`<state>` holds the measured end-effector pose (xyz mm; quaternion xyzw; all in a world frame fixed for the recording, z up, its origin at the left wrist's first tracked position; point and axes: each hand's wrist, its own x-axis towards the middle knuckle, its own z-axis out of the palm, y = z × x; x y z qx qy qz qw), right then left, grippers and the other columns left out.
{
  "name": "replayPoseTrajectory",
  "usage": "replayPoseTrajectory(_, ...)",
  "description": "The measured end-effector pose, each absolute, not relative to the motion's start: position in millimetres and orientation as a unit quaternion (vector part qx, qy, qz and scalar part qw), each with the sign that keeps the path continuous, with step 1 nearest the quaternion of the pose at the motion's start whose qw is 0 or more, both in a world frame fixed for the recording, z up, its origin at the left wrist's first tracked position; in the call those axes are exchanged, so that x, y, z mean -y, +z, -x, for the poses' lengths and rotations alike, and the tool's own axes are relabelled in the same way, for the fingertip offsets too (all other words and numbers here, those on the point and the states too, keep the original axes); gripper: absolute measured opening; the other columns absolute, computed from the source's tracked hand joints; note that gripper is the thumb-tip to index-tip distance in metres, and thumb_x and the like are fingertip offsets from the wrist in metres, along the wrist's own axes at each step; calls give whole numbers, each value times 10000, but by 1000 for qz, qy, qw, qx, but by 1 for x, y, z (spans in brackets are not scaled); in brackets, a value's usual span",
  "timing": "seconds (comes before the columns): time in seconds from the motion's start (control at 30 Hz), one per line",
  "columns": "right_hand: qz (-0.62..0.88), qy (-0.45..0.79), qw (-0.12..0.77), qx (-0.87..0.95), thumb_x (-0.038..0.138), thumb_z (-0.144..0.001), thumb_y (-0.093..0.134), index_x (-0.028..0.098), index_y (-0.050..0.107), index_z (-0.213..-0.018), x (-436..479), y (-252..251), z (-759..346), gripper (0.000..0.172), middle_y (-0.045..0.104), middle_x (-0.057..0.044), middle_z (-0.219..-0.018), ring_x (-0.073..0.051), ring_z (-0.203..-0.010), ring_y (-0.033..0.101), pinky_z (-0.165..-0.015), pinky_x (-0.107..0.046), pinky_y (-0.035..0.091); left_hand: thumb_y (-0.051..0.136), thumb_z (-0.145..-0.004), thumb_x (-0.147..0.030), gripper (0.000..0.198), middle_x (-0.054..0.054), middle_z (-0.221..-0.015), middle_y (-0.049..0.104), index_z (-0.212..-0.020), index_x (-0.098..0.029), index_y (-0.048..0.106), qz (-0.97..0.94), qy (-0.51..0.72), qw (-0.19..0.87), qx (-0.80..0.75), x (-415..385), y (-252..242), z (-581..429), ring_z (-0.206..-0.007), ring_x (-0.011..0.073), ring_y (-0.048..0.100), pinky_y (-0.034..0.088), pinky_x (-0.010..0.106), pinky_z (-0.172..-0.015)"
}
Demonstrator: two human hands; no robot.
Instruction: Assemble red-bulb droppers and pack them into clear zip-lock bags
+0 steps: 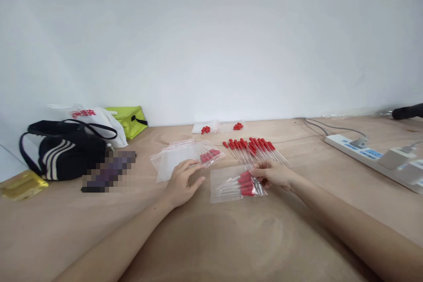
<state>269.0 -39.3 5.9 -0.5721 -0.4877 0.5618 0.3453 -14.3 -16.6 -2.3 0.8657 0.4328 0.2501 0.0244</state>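
Observation:
My left hand (183, 182) rests on the wooden table (211, 238), fingers spread, its fingertips touching a stack of clear zip bags (175, 155); one bag there holds red-capped droppers (209, 155). My right hand (272, 173) pinches the open end of a clear bag (228, 185) filled with red-capped glass droppers (246, 183). Just behind that hand lies a loose row of several droppers (253, 147). Two more small bags with red caps (220, 127) sit farther back near the wall.
A black striped bag (62, 152), a white plastic bag (94, 119) and a lime green pouch (128, 120) stand at the left. A yellow packet (21, 184) lies at the far left. A white power strip (376, 158) with plugs and cables runs along the right.

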Motion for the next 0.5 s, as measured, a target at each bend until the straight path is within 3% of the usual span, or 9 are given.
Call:
replayPoseTrajectory(0.13, 515, 577, 391, 499, 276, -584, 693, 164, 483, -558, 35, 16, -271, 239, 548, 43, -505, -58, -417, 469, -374, -164, 349, 473, -782, -366, 340, 110, -1122, 527, -1046, -172, 564, -800, 235, -49, -549, -2, -4, 36, -1081, 280, 450, 354, 445, -907)
replayPoseTrajectory(0.27, 469, 607, 425, 480, 278, -600, 688, 173, 474, -625, 21, 34, -267, 240, 583, 24, -560, -91, -462, 537, -415, -201, 431, 451, -778, -417, 459, 118, -1196, 502, -1130, -127, 510, -749, 173, -43, -638, -17, -4, 57, -1122, 253, 443, 340, 374, -947)
replayPoseTrajectory(0.37, 441, 584, 510, 453, 276, -639, 653, 184, 436, -617, 1, 38, -248, 237, 560, 34, -539, -88, -466, 539, -453, -215, 468, 419, -794, -445, 487, 126, -1229, 489, -1132, -109, 516, -745, 105, -19, -658, -20, -3, 61, -1149, 248, 434, 337, 331, -952)
replayPoseTrajectory(0.5, 428, 473, 641, 427, 356, -729, 537, 222, 383, -633, -31, 22, -199, 226, 519, 42, -562, -110, -558, 575, -547, -265, 514, 355, -852, -327, 345, 98, -1160, 558, -1041, -153, 585, -766, 56, -36, -640, -19, 2, 56, -1096, 240, 493, 376, 322, -901)
